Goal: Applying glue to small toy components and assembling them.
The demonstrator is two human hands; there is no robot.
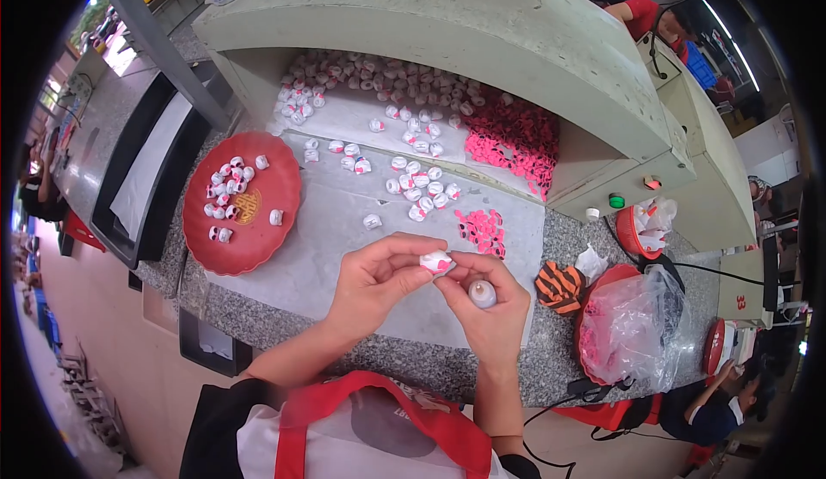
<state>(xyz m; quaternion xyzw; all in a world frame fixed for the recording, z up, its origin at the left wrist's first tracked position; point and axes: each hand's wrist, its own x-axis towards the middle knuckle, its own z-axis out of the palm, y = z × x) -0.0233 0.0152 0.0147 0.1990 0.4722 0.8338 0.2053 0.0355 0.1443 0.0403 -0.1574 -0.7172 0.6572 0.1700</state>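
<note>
Near the middle of the worktable, my left hand [379,279] pinches a small rounded white piece with a pink patch [435,261]. My right hand [492,311] touches the same piece with thumb and forefinger, and a small translucent bottle [482,293] is tucked in its curled fingers. Just beyond my hands lies a little pile of flat pink parts [482,231]. Loose white pieces [422,188] sit in a cluster farther back, with a single white piece [372,221] closer to my left hand. White paper [331,221] covers the table beneath.
At left, a red scalloped plate [288,212] holds several white and pink pieces. A pale, open-fronted cabinet [447,27] shelters many more pieces and a pink heap [516,139]. Orange-and-black striped cloth [559,287] and a plastic bag [632,315] lie at right. Other people sit beyond.
</note>
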